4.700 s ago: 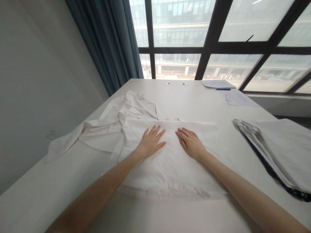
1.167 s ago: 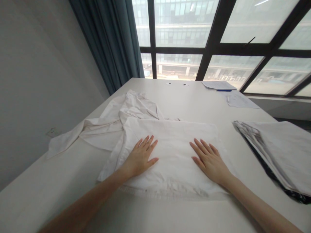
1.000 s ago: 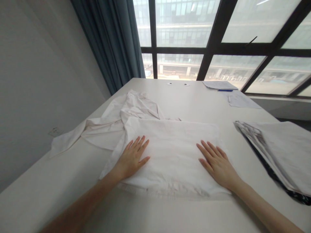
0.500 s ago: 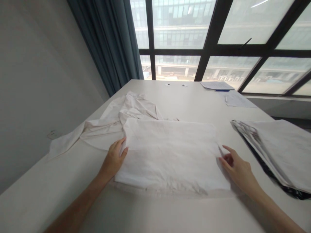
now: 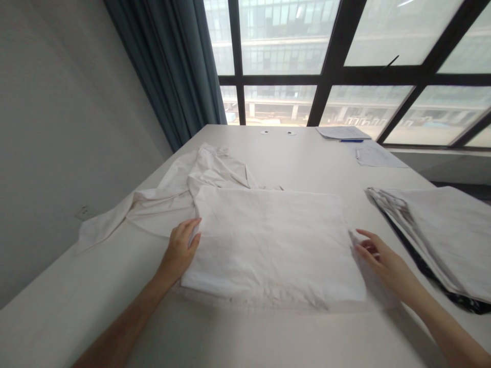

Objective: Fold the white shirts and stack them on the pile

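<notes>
A white garment (image 5: pixel 268 240) lies on the table, its body folded into a wide, flat rectangle with a wrinkled front edge. Loose, crumpled cloth, perhaps a sleeve, spreads out beyond its left side. My left hand (image 5: pixel 181 250) rests against the left edge of the fold, fingers extended and thumb apart. At the opposite edge, the fingers of my right hand (image 5: pixel 379 260) are curled around a thin piece of the cloth pulled out to the side. How firmly they grip it is partly hidden.
The white table (image 5: pixel 284 163) reaches back to the window. A stack of folded white cloth (image 5: pixel 448 235) with a dark layer beneath lies at right. Papers (image 5: pixel 341 133) and a blue pen (image 5: pixel 351 140) sit at the far right; a blue curtain (image 5: pixel 172 71) hangs at left.
My right hand has shifted a little to the right, and the right edge of the cloth has stretched slightly that way. My left hand has stayed nearly still.
</notes>
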`<state>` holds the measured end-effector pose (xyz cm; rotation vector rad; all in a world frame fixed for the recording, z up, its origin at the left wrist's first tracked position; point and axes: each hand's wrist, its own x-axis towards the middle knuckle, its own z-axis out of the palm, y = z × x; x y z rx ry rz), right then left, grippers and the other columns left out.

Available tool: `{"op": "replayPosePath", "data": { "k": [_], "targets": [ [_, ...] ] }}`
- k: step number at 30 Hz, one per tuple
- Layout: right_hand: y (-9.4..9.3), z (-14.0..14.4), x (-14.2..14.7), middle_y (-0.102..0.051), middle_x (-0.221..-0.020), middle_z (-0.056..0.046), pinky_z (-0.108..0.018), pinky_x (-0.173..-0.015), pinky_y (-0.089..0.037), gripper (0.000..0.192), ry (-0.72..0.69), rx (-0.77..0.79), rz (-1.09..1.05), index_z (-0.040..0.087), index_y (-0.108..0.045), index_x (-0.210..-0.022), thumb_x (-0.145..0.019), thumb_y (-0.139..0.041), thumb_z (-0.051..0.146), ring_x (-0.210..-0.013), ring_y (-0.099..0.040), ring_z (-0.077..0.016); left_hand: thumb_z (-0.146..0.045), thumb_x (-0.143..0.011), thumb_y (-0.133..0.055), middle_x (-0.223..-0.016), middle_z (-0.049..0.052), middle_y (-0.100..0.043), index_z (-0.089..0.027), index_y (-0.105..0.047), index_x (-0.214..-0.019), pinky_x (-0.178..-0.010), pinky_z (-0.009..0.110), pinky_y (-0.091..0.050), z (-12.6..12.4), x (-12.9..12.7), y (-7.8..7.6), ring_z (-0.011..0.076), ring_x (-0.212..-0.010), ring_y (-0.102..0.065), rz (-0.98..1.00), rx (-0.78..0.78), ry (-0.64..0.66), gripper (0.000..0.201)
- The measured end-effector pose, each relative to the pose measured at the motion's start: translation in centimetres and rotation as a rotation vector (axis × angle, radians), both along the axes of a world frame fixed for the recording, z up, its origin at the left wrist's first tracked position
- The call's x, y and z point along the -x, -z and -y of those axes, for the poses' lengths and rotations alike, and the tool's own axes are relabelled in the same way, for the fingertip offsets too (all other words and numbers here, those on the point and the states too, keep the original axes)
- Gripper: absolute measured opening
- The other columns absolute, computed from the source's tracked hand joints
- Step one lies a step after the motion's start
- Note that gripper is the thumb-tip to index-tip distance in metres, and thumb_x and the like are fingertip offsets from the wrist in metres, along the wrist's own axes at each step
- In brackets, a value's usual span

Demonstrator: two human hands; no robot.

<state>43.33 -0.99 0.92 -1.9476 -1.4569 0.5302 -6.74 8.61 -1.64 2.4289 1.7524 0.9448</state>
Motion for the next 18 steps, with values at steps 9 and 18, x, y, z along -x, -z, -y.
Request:
{"op": "replayPosePath", "data": {
  "k": [9, 18],
  "targets": [
    [0.5, -2.6, -0.8, -0.071, -0.093, -0.015, -0.038, -0.069, -0.052, 0.070, 0.129, 0.077, -0.018, 0.013, -0.057, -0.120, -0.067, -0.058, 0.060, -0.079, -0.067, -0.0288, -0.036, -0.080, -0.045, -0.093, 0.010, -0.065, -0.013, -0.059, -0.120, -0.078, 0.037, -0.051, -1.1, 1.8, -1.7, 0.0242, -0.082, -0.061, 0.051, 0.181, -0.218, 0.049],
    [-0.5, -1.7, 0.2, -0.072, -0.077, -0.011, -0.038, -0.064, -0.051, 0.058, 0.083, 0.120, 0.217, 0.015, -0.065, -0.105, -0.069, -0.057, 0.060, -0.073, -0.069, -0.0315, -0.048, -0.084, -0.042, -0.084, 0.007, -0.063, -0.014, -0.054, -0.129, -0.070, 0.032, -0.047, -0.1, 2.6, -3.0, 0.0239, -0.077, -0.063, -0.128, 0.352, -0.299, 0.058]
  ]
}}
